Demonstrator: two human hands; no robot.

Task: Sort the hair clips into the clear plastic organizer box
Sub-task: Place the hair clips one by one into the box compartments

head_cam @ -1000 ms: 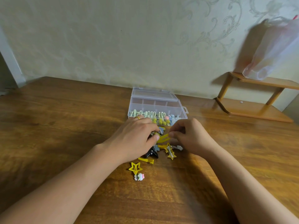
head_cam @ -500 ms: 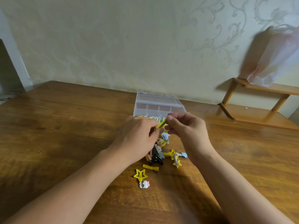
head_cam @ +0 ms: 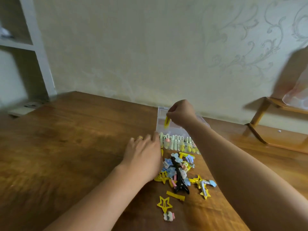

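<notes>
A clear plastic organizer box (head_cam: 161,124) stands open on the wooden table, its near row filled with pale green and yellow clips. My right hand (head_cam: 180,112) is raised over the box's far compartments and pinches a yellow snap clip (head_cam: 167,122), which hangs downward. My left hand (head_cam: 143,157) lies flat on the table by the box's near left corner, fingers relaxed, a ring on one finger. In front of the box lies a pile of hair clips (head_cam: 180,172): yellow stars, blue stars, a black claw clip (head_cam: 180,180). A yellow star clip (head_cam: 164,204) lies apart, nearer me.
A low wooden shelf (head_cam: 275,130) stands at the right against the wall with a plastic bag (head_cam: 296,94) on it. A white shelving unit (head_cam: 25,47) is at the far left. A patterned wall backs the table.
My right hand lifted the yellow clip from the pile and carried it forward over the box. My left hand let go and settled on the table by the box. The camera tilted up.
</notes>
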